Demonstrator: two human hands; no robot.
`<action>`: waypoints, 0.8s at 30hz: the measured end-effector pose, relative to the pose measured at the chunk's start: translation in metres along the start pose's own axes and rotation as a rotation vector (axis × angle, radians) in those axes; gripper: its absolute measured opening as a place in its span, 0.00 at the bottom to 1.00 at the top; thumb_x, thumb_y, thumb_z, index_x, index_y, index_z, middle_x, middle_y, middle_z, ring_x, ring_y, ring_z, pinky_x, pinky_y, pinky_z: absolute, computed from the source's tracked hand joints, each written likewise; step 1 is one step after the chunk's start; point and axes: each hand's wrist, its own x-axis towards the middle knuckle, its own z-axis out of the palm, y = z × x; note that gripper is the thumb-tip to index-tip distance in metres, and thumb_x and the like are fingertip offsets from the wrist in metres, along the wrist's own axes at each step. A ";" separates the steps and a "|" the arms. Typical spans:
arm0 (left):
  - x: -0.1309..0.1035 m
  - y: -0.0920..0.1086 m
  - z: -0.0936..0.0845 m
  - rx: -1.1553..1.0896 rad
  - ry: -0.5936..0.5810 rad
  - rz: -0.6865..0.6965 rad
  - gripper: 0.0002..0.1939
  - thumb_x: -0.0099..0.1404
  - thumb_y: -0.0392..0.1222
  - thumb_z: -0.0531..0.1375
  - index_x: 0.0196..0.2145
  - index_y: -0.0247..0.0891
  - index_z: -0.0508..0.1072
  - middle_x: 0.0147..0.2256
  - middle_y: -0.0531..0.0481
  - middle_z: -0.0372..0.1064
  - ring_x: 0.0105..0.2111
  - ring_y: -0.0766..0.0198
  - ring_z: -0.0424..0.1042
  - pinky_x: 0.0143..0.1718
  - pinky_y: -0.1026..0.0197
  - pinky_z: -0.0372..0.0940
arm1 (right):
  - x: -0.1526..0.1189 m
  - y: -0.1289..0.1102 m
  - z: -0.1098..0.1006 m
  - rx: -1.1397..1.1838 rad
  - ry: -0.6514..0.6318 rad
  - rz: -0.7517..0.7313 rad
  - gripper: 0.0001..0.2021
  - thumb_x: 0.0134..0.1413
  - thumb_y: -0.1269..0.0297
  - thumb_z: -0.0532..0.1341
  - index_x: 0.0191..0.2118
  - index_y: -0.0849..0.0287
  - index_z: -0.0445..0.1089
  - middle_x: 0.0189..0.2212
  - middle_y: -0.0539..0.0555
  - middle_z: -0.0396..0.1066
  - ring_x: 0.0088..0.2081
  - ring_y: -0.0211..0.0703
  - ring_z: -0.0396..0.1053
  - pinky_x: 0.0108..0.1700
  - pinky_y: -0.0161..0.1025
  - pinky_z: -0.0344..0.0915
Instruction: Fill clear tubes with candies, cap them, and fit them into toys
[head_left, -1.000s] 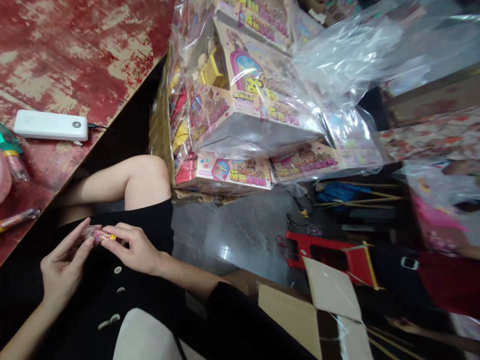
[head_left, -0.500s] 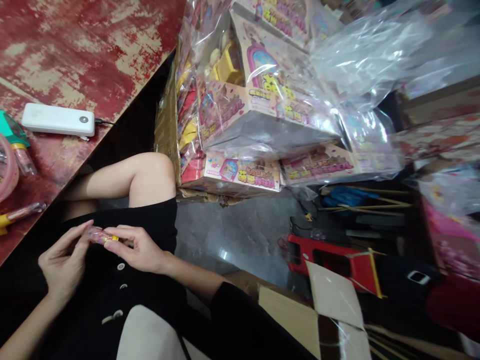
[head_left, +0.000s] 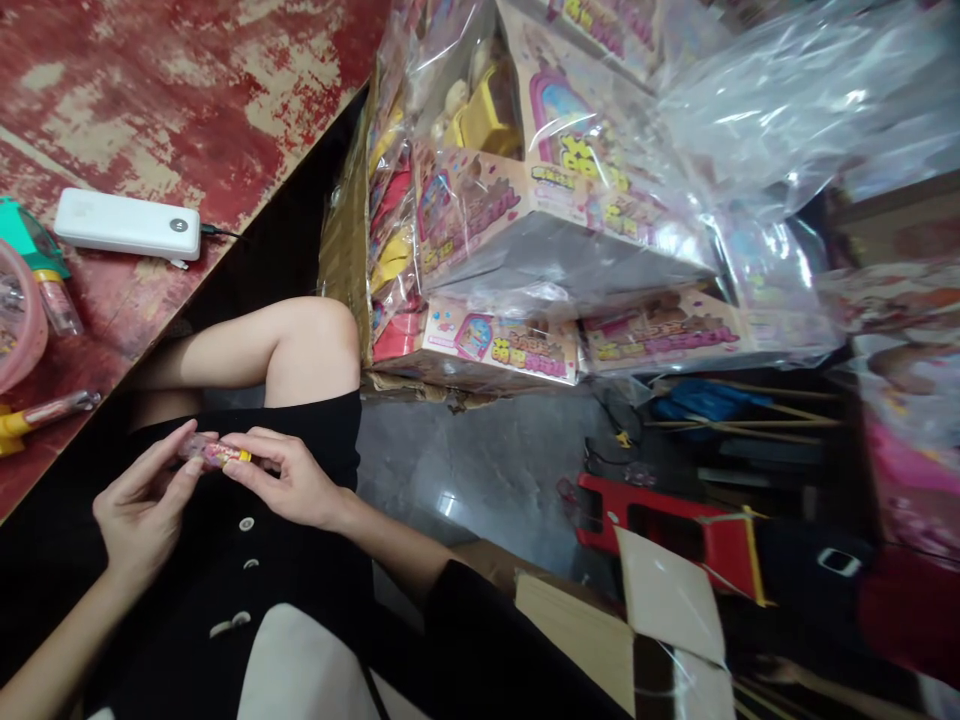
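Observation:
Above my lap, a small clear tube with a printed label and a yellow cap (head_left: 217,453) lies between both hands. The fingers and thumb of my left hand (head_left: 146,500) are closed on its clear end. Pinched at the yellow cap end are the fingertips of my right hand (head_left: 289,478). What fills the tube is too small to make out. On the red table to the left lie a similar tube with a yellow end piece (head_left: 60,408) and a teal piece with a tube attached (head_left: 37,250).
A white power bank (head_left: 127,224) with a cable rests on the worn red table (head_left: 187,90). Display boxes (head_left: 499,345) in clear plastic are stacked ahead. On the floor at right are a red stool (head_left: 660,520) and an open cardboard box (head_left: 570,630). A pink basket (head_left: 22,320) stands at far left.
Both hands and the tube sit slightly further right and higher in the picture, and the view has shifted a little. The tube's label shows more plainly between the fingers.

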 end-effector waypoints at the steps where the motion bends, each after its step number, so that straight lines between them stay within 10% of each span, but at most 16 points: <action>1: 0.000 -0.002 -0.001 -0.001 0.017 0.009 0.18 0.61 0.43 0.70 0.49 0.43 0.80 0.44 0.56 0.81 0.42 0.60 0.80 0.50 0.57 0.76 | -0.001 0.001 0.001 0.050 -0.011 0.027 0.22 0.62 0.52 0.62 0.54 0.63 0.75 0.37 0.52 0.69 0.32 0.31 0.64 0.32 0.32 0.63; 5: 0.008 -0.011 -0.008 0.036 0.058 0.051 0.11 0.62 0.43 0.69 0.42 0.40 0.83 0.41 0.54 0.81 0.38 0.61 0.79 0.47 0.58 0.77 | -0.001 0.002 -0.002 0.139 -0.040 0.067 0.23 0.61 0.52 0.63 0.54 0.64 0.74 0.38 0.53 0.70 0.30 0.31 0.64 0.31 0.31 0.64; 13: 0.009 -0.004 0.002 -0.127 -0.267 -0.217 0.25 0.60 0.50 0.71 0.50 0.33 0.79 0.42 0.42 0.80 0.38 0.58 0.80 0.47 0.55 0.76 | 0.002 -0.016 -0.039 0.035 -0.017 0.124 0.18 0.61 0.55 0.64 0.53 0.58 0.73 0.36 0.51 0.76 0.31 0.32 0.71 0.33 0.30 0.69; 24: -0.024 -0.036 0.020 -0.442 -0.286 -0.252 0.36 0.57 0.47 0.73 0.61 0.39 0.72 0.37 0.49 0.76 0.36 0.65 0.77 0.44 0.60 0.72 | -0.011 0.018 -0.015 -0.022 0.154 0.071 0.11 0.58 0.56 0.68 0.44 0.55 0.78 0.37 0.53 0.79 0.33 0.38 0.76 0.36 0.36 0.76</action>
